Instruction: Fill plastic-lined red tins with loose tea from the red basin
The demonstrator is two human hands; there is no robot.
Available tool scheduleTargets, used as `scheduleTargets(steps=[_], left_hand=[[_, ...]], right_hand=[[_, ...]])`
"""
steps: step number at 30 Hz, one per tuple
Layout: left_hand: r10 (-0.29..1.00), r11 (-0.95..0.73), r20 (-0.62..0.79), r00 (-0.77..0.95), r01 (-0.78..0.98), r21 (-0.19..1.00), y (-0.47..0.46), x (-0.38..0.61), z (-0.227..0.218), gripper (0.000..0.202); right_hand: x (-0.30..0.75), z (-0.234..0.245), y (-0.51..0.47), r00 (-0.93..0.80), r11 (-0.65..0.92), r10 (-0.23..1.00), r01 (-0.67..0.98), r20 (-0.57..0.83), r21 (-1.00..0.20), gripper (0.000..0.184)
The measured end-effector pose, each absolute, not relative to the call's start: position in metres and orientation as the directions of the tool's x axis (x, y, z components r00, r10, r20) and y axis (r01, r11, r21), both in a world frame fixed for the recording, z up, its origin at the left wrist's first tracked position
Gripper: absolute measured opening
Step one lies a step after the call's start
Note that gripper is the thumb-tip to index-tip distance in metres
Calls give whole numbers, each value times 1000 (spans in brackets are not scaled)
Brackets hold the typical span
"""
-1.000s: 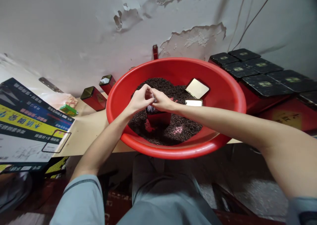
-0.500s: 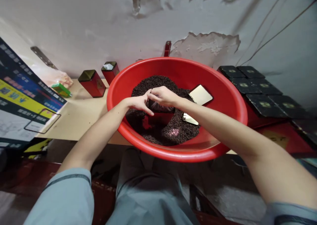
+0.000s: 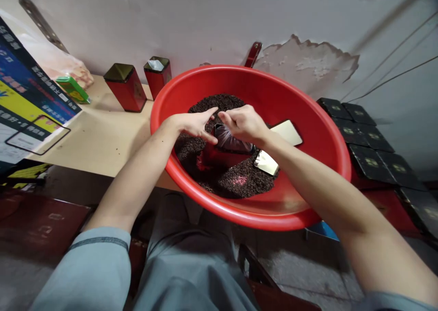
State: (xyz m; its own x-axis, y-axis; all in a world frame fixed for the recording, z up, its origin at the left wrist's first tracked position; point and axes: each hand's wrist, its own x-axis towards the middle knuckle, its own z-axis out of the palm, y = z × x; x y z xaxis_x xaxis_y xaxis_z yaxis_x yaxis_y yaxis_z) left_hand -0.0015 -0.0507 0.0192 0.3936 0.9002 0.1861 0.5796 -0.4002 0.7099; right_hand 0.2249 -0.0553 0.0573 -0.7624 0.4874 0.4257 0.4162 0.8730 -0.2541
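Observation:
A large red basin (image 3: 260,220) holds a heap of dark, dry loose leaves (image 3: 219,102) that look like tea. Among the leaves stands a red tin (image 3: 217,159), its top facing me, with a clear plastic bag (image 3: 230,141) bunched in its mouth. My right hand (image 3: 249,125) is closed over the tin, and the bag's folds run up into its fingers. Just left of the tin, my left hand (image 3: 195,125) is open, thumb and fingers apart, holding nothing. Two pale gold tin lids, one (image 3: 288,132) behind the other (image 3: 267,163), lie to the right, partly behind my right forearm.
On the wooden table (image 3: 102,140) to the left stand two open red tins (image 3: 126,90), one with white plastic in its mouth. Beyond are a green box (image 3: 73,90) and a printed carton (image 3: 27,92). Several black-lidded tins (image 3: 369,163) line the right side. A peeling wall rises behind.
My hands have drawn apart. The right has moved right and closed into a fist, uncovering more of the plastic bag; the left has spread its fingers. The camera view has shifted.

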Motion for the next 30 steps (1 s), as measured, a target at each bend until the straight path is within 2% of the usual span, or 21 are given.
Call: scheduleTargets(steps=[4, 7, 10, 13, 17, 26, 30], left_hand=[[925, -294, 66, 373, 596, 747, -53, 0, 30, 111], [956, -264, 125, 265, 595, 759, -53, 1, 35, 81], [953, -303, 223, 207, 600, 740, -52, 1, 38, 50], [934, -353, 306, 183, 602, 717, -52, 3, 39, 32], [919, -389, 337, 204, 611, 690, -54, 8, 40, 27], [932, -362, 293, 214, 566, 740, -54, 13, 36, 22], [929, -368, 269, 253, 594, 715, -57, 16, 37, 18]], right_hand=[[231, 62, -56, -747, 870, 493, 409, 446, -275, 73], [234, 64, -57, -708, 860, 511, 412, 488, -302, 75], [235, 63, -59, -730, 870, 490, 380, 476, -313, 77], [235, 63, -62, -720, 862, 504, 385, 478, -330, 76], [235, 63, -62, -735, 872, 487, 381, 472, -308, 76], [234, 66, -70, -721, 870, 491, 380, 489, -313, 73], [232, 67, -74, -745, 885, 462, 347, 481, -311, 75]])
